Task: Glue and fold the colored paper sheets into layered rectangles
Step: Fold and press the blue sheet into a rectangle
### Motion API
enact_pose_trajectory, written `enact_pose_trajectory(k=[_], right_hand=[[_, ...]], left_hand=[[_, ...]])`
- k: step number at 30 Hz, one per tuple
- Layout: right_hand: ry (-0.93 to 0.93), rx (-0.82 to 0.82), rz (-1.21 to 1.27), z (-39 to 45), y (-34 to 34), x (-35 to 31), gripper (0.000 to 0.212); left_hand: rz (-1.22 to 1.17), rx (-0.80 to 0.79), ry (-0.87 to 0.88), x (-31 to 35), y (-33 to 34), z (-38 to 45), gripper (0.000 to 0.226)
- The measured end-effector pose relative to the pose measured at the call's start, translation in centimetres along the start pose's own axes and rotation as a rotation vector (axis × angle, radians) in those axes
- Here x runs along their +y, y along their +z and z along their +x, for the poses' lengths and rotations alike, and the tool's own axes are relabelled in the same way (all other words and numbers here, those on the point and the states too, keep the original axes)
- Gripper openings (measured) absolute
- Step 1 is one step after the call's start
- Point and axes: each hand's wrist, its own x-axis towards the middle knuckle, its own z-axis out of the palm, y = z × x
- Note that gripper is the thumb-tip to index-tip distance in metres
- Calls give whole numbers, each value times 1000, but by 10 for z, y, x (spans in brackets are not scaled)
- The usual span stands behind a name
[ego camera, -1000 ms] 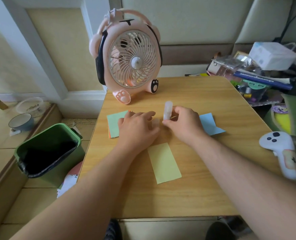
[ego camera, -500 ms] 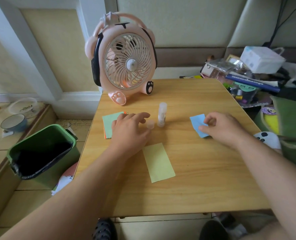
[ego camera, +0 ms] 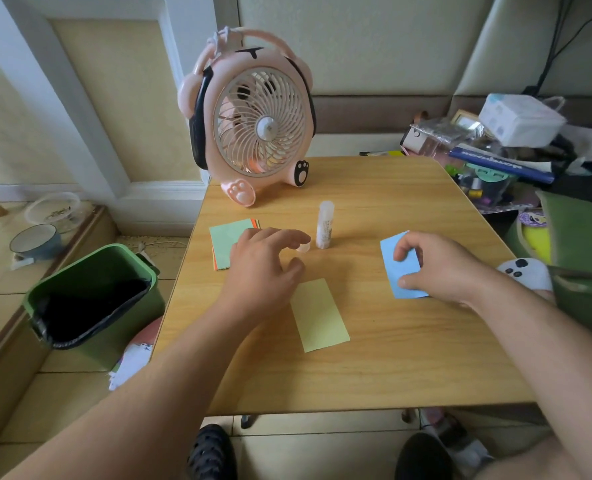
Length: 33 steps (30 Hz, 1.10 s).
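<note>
Nearest the person, a yellow-green sheet (ego camera: 319, 315) is lying flat on the worktop (ego camera: 408, 368), folded to a narrow rectangle and touched by neither hand. Just beyond it, the left hand (ego camera: 263, 268) is hovering with its fingers loosely spread and holding nothing; its fingertips are reaching toward a small clear cap (ego camera: 303, 247) that is sitting beside the glue stick (ego camera: 325, 225), which is standing upright and uncapped as far as I can tell. Over on the right, the right hand (ego camera: 436, 266) is pinching a blue sheet (ego camera: 400, 266) between thumb and fingers, with the paper lying on the worktop under the hand.

The step in hand looks like taking up the blue piece for gluing or layering onto the yellow-green one. The next move probably calls for bringing the blue sheet toward the middle, near the glue, and squaring its edges.

Past the left hand, a stack of colored sheets (ego camera: 230, 245), mint on top, is waiting, partly hidden by that hand. Farthest off, a pink fan (ego camera: 253, 116) is standing at the back edge.
</note>
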Motion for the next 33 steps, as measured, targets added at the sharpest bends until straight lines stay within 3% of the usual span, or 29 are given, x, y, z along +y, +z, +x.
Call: enact_pose_trajectory(k=[2,6,9,14,17,24,33], right_hand=[[-36,7,95,-7,0,-8,32],[-159,-32,558,-34,15,-38,33],[-228,-65,601,-50,40,-48,39],[-222,-61,572,-55,64,-51,38],[-238,-67,586,-55,70,-54,37],[-296,-110,542,-47,75,-45,34],[-316,-173,502,-45,78,-36,30]], left_hand=[[-27,-14,55,3,-3,-4,38],[-263,-160,77,10,-13,-20,31],[-520,-335,50,11,-20,-37,15],[-565,-460,8,0,-22,-54,31],[-613,-456,-11,-3,-20,-56,25],[-515,-278,-8,-4,-10,-52,12],[-399,-316,0,-5,-11,-59,14]])
